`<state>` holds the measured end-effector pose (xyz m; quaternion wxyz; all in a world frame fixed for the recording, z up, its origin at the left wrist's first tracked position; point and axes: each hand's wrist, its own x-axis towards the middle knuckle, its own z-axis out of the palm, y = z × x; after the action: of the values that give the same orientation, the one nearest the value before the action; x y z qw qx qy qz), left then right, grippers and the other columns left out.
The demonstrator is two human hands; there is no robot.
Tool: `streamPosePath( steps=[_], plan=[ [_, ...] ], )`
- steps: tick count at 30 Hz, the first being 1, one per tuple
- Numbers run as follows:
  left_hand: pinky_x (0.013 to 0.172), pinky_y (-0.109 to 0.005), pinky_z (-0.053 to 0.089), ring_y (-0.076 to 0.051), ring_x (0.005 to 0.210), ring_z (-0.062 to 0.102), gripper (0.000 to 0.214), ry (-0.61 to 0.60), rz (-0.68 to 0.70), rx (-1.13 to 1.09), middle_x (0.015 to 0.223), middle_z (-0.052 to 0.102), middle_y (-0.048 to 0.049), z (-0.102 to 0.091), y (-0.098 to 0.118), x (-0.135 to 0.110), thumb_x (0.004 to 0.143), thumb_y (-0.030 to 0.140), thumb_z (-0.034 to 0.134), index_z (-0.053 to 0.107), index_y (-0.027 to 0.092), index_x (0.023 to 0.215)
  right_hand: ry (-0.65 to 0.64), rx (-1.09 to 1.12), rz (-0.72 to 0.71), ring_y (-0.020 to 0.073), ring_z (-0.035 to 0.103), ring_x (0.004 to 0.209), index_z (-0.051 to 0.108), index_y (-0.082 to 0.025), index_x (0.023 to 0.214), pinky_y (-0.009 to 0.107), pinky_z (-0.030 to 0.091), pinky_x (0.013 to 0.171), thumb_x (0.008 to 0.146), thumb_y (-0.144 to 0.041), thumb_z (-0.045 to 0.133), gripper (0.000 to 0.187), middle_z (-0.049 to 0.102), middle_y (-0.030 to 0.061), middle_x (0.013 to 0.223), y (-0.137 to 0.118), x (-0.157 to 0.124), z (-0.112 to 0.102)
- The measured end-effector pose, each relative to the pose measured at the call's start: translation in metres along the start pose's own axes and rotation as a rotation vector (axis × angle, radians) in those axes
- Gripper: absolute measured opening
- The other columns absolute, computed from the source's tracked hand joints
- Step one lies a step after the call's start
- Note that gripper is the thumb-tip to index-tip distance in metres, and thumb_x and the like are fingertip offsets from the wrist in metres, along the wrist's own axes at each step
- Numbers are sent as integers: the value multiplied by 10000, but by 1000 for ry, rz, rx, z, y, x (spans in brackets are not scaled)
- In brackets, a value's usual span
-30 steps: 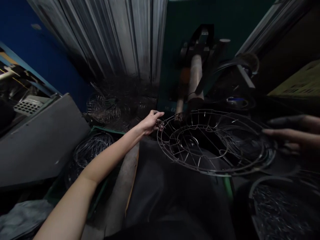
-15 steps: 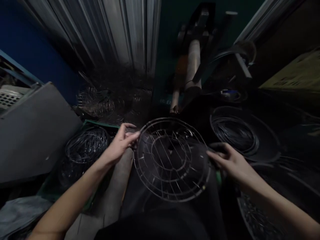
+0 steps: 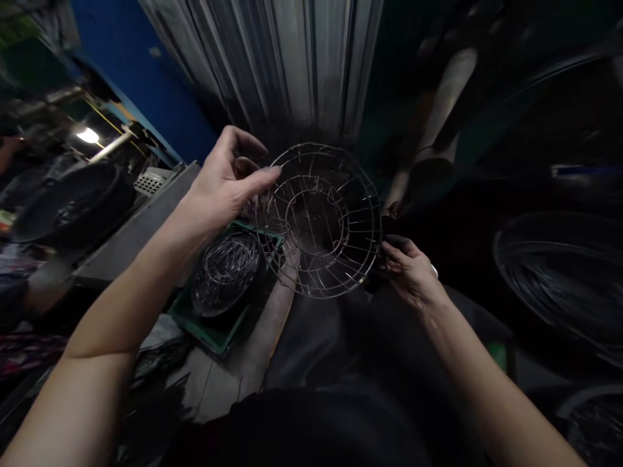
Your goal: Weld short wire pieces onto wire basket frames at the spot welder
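Handling a round wire frame (image 3: 318,220) at the middle of the view, out in front of the body, with dark cloth (image 3: 321,344) toward six o'clock. Pinching the frame's rim near its four o'clock with right hand (image 3: 413,269), closing thumb and fingers on the wire. Bringing left hand (image 3: 228,172) to the rim's ten o'clock: laying the thumb on or just over the wire, curling the fingers loosely, leaving a gap between. Not being able to tell any real grip there, for lack of a clear look behind the rim.

For doing this well, judging support from nearly opposite points as suiting a wide, light thing; probably needing a firmer left pinch before any turning, for avoiding a swing about the right hand. Pressing on the outer ring rather than the thin spokes, likely lowering the risk of bending. Watching clearance toward eight o'clock: seeing a green crate (image 3: 219,347) with tangled wire (image 3: 226,266) inside, possibly snagging the frame on any dip. Minding also a dim pipe (image 3: 452,84) between one and two o'clock, apart from the rim in view, and a ribbed metal wall (image 3: 302,65) at twelve.
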<state>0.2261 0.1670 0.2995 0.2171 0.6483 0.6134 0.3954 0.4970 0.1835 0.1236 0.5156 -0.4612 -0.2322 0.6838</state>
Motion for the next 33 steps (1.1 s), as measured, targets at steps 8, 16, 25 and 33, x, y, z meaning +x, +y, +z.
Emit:
streamPosePath(
  steps=[8,16,25,33],
  plan=[
    [789,-325,452,-167,870,591,344,1,-180,-10,764,537,13,21,14,3,784,207,688,456,137,1028,48,-9,-2,94,584,636,610,-193,899,174,428,512,441,-345,859,543,658,-18,750,57,-5,-22],
    [680,-268,485,-124,701,603,299,20,-158,88,701,522,21,16,-3,3,781,262,673,470,147,968,-122,86,52,154,638,823,602,-185,844,293,509,801,470,-297,836,456,686,18,827,141,-15,23],
    [536,-218,447,-104,540,568,311,181,-188,33,629,494,41,-10,-20,-7,738,314,673,477,184,941,-53,138,-65,127,611,736,601,-185,790,271,497,731,526,-357,790,368,651,-4,796,137,-14,47],
    [488,-217,398,-97,468,514,281,177,-291,-135,580,519,38,0,-41,-16,729,334,648,441,197,861,36,-80,-287,126,558,690,649,-157,755,248,445,676,649,-384,730,263,627,2,705,110,-27,19]
  ],
)
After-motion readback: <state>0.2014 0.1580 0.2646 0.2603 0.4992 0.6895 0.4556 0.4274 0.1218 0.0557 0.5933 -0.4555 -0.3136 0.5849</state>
